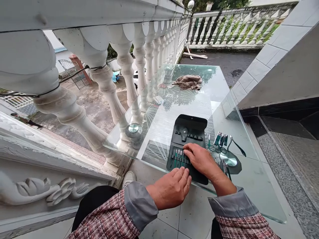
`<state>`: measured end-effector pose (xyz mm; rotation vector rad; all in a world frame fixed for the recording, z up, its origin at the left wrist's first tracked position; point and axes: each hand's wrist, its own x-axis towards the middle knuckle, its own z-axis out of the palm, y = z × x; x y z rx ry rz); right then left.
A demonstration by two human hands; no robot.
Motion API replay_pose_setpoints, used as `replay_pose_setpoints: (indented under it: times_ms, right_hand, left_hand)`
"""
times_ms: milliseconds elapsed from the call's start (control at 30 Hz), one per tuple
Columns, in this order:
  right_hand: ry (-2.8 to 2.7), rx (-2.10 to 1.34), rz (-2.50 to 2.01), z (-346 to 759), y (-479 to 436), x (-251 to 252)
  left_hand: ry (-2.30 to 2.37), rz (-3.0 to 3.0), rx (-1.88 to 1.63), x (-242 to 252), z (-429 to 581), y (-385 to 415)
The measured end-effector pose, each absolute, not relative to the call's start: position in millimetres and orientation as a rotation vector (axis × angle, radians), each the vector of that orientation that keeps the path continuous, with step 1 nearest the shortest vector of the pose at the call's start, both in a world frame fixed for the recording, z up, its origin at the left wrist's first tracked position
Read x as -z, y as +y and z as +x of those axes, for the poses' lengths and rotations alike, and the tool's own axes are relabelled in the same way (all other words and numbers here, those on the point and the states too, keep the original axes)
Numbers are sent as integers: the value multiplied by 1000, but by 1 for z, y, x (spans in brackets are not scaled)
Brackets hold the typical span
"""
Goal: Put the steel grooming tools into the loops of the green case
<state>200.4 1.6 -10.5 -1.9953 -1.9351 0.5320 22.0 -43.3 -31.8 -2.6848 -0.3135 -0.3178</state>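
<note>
Glass tabletop [159, 124]: left hand [171, 187], right hand [202, 160] arch over case [190, 123]; fingers [191, 146] bent, grip unclear.

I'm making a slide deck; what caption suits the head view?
Left hand and right hand at an open black case of slim tools on a glass table.

The case [193, 126] is looking leathery and smooth, the table [251, 186] glossy glass; at right, metal clippers [218, 137] are gleaming; the far rag [188, 82] is showing rough cloth.
</note>
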Motion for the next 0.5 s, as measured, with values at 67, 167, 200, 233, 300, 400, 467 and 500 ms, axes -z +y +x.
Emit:
replay_pose_setpoints:
  times_ms: [67,167,200,233,300,400,467,500]
  right_hand:
    - [-1921,-522,-1998,198,1,11]
    - [-1864,-487,-2067,193,1,12]
    - [-1846,-470,-2091,192,1,12]
    - [-1835,-450,-2112,191,1,13]
    - [-1834,-404,-2126,191,2,14]
    - [-1844,-384,-2083,195,6,16]
    - [-1855,-402,-2042,199,8,16]
    - [-1861,-413,-2030,200,9,16]
  left_hand:
    - [-335,-2702,285,32,23,-43]
    - [-356,-2743,214,29,24,-42]
    - [-368,-2758,189,28,24,-42]
    - [-382,-2772,164,27,24,-42]
    - [-406,-2795,125,25,24,-42]
    - [-425,-2812,102,24,24,-43]
    - [-432,-2816,98,24,24,-44]
    - [-436,-2818,97,24,24,-44]
